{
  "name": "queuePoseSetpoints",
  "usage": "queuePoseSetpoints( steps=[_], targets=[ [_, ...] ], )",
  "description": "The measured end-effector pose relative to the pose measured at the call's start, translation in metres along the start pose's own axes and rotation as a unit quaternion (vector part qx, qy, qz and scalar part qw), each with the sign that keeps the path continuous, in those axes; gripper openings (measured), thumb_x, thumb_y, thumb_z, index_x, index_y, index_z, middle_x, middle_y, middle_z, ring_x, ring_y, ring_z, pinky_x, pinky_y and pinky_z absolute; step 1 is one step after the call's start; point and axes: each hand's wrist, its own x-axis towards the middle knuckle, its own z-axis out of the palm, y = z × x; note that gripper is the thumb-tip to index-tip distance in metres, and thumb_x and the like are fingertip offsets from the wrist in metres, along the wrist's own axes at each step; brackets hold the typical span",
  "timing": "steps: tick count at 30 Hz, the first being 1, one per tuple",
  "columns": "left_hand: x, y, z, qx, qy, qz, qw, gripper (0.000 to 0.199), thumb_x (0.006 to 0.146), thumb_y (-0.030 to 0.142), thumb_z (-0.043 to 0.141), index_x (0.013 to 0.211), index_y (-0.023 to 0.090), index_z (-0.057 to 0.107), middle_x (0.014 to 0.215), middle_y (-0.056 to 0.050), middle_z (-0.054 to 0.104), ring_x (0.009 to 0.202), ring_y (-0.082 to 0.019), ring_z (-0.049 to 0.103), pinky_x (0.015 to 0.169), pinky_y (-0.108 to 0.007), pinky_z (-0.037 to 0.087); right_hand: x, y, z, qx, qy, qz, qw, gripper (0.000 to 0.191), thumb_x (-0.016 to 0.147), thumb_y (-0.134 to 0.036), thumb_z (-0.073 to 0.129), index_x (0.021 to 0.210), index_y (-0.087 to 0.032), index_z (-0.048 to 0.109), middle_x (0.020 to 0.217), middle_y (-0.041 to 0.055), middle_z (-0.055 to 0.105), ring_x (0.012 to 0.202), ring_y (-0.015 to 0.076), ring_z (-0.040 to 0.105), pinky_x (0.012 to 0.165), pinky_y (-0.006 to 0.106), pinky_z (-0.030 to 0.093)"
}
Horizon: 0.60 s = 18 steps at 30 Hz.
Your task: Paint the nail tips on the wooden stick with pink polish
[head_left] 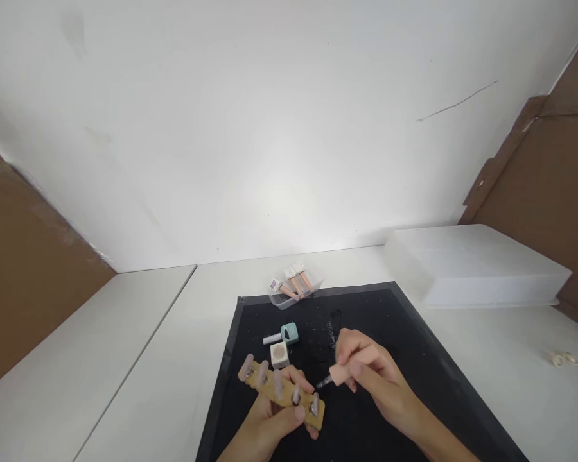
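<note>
My left hand [270, 420] grips a tan nail display strip [284, 388] with several pale false nail tips [278, 384] standing on it in a row. The strip slants down to the right. Between the fingers of my right hand [370, 372] is a pink nail polish brush cap [355, 364]. Its dark brush [324, 383] points left, close to the right end of the strip; whether it touches a nail I cannot tell. Just behind the strip stands a small white square bottle [279, 355]. Beyond it lies a teal polish bottle [289, 333] with a white cap.
A black mat [366, 314] covers the middle of the white table [158, 359]. At its far edge sits a clear tray [282, 305] of pink-capped bottles. A translucent white box [481, 263] is at the right, with small cream pieces [562, 358] nearer me. Cardboard panels flank both sides.
</note>
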Motion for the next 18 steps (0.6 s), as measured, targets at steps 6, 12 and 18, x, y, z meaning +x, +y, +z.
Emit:
queuePoseSetpoints(
  steps=[6,12,18],
  targets=[
    [-0.0004,0.0026,0.0010,-0.025,-0.001,-0.010,1.000,0.023,0.069,0.031,0.071,0.084,0.017,0.061,0.073,-0.001,0.056,0.064,-0.013,0.055,0.061,-0.029,0.046,-0.0010,-0.0087,0.0039,-0.035,-0.069,-0.013,0.997,0.020,0.087,-0.038,0.054,0.080,-0.021,0.063,0.074,0.0015,0.051,0.067,0.0144,0.046,0.059,0.027,0.034],
    [-0.0015,0.0020,-0.0010,-0.039,-0.003,-0.007,0.999,0.024,0.067,0.031,0.072,0.083,0.017,0.061,0.075,-0.002,0.055,0.065,-0.013,0.053,0.060,-0.029,0.046,0.0001,-0.0012,0.0027,-0.026,0.002,-0.023,0.999,0.023,0.089,-0.034,0.052,0.075,-0.022,0.065,0.079,0.0012,0.049,0.065,0.0122,0.046,0.054,0.024,0.033],
    [0.0000,0.0042,-0.0002,-0.039,-0.002,-0.013,0.999,0.026,0.067,0.032,0.072,0.083,0.016,0.060,0.070,-0.001,0.054,0.064,-0.013,0.053,0.059,-0.029,0.047,-0.0004,-0.0064,0.0043,-0.015,-0.059,-0.010,0.998,0.022,0.085,-0.040,0.055,0.080,-0.021,0.064,0.072,0.0010,0.050,0.065,0.0138,0.046,0.058,0.026,0.034]
  ],
)
